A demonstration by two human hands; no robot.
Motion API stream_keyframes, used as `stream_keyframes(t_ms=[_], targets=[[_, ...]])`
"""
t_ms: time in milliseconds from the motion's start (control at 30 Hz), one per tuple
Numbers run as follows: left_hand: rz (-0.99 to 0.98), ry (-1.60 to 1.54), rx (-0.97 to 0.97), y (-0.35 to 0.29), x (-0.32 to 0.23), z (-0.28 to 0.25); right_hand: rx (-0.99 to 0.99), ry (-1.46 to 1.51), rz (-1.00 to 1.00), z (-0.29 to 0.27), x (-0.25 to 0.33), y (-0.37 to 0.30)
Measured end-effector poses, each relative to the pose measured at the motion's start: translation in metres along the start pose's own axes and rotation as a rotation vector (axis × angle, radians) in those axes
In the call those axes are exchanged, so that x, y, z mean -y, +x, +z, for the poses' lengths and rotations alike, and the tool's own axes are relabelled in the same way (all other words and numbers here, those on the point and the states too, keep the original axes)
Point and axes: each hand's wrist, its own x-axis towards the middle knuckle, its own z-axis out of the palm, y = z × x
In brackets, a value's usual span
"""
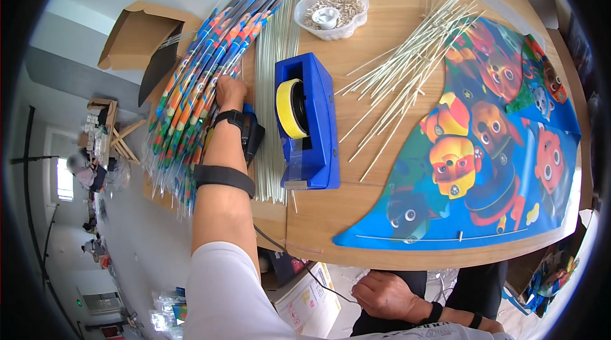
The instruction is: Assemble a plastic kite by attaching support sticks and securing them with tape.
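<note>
My left arm reaches to a heap of colourful printed rolls in clear plastic sleeves (pixel 207 66) at the left of the table. My left hand (pixel 230 90) is closed at the heap's right side, its fingers curled on a plastic-wrapped roll and partly hidden. My right hand (pixel 382 295) rests in a loose fist over my lap, below the table edge, with nothing seen in it. A blue printed cloth sheet (pixel 407 197) with cartoon dogs lies at the right. Along its near edge lies a thin rod (pixel 407 237) with a small pale clip.
A blue tape dispenser (pixel 323 124) stands mid-table beside a long bundle of pale rods (pixel 270 66). Loose pale sticks (pixel 407 60) fan out near the sheet. At the back, a clear plastic bowl (pixel 307 3) holds small pale pieces. An open cardboard box (pixel 137 38) is at far left.
</note>
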Motion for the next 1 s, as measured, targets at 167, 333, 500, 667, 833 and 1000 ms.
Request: stream_keyframes(t_ms=[167,333,500,667,833,1000], targets=[[0.052,-0.223,0.065,0.030,0.044,-0.020,-0.060,0.071,-0.095,-0.002,0.014,0.002],[-0.020,-0.547,0.550,-0.071,0.030,-0.085,-0.046,0.009,-0.073,-0.004,0.012,-0.005],[-0.111,-0.897,0.637,-0.223,0.121,-0.126,-0.057,-0.029,-0.059,-0.001,0.014,-0.010],[-0.291,-1.182,0.632,-0.411,0.151,-0.161,-0.060,0.021,0.033,0.006,0.022,-0.015],[-0.367,-1.274,0.764,-0.541,0.164,-0.155,0.023,0.839,0.486,0.012,0.064,-0.010],[-0.353,-1.362,0.849,-0.595,0.162,-0.146,0.051,1.026,0.540,0.020,0.092,-0.034]])
